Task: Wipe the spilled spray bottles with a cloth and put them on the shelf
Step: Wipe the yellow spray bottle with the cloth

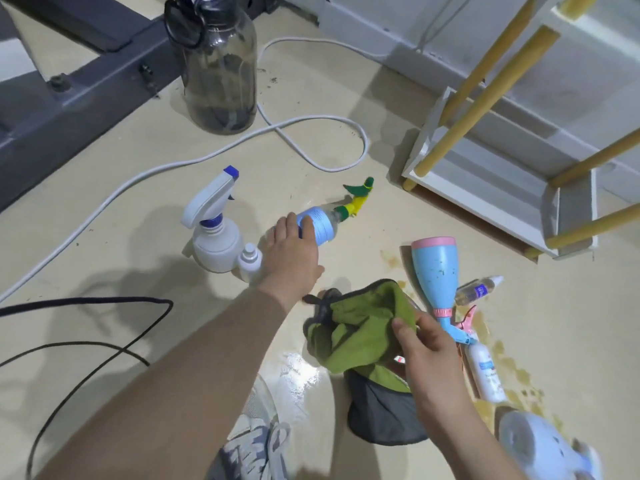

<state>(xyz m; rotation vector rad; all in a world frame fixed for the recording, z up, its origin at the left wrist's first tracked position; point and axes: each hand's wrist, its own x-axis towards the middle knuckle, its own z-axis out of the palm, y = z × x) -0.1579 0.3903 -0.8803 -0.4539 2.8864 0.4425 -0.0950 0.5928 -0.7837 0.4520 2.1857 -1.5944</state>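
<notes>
A clear bottle with a blue label and a green and yellow spray head (325,223) lies on the floor. My left hand (292,251) reaches over it, fingers laid on its body. My right hand (427,344) pinches a green and grey cloth (360,334) above the floor. A white spray bottle with a blue nozzle (214,223) stands upright at the left, a small white bottle (250,261) beside it. A blue and pink spray bottle (438,275) lies on its side among brown spill marks. The white shelf with wooden rails (485,188) stands at the right.
A large dark water bottle (220,64) stands at the back. A white cable (311,123) loops across the floor and black cables (104,341) run at the left. Two small bottles (479,289) (485,372) lie near the spill. A pale blue object (540,445) sits bottom right.
</notes>
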